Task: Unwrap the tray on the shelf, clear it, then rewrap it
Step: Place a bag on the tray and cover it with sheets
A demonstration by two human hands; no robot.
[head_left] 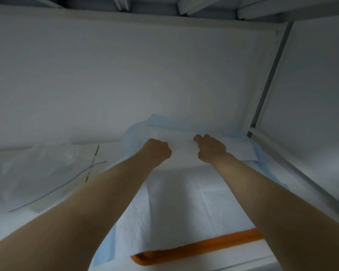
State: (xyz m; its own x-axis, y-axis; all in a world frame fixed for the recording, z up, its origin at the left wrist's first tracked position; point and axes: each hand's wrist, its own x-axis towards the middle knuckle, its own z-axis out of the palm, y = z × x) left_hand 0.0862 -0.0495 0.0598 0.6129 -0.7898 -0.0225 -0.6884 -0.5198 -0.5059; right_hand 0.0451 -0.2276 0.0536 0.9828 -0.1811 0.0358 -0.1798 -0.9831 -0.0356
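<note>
White panels box in the shelf (6, 231), with slats overhead and a plain back wall (125, 75). Your tray (200, 249) sits near you, right of centre, its orange rim running left to right under the wrap (184, 202). Both hands are at the wrap's far fold. Your left hand (159, 151) is fisted on it and your right hand (209, 149) is curled, pinching the edge. They are level, neither nearer, so any pull likely comes toward you. A clear bag (47, 169) lies left.

Pale blue wrap (184, 202), orange tray (200, 249)
</note>
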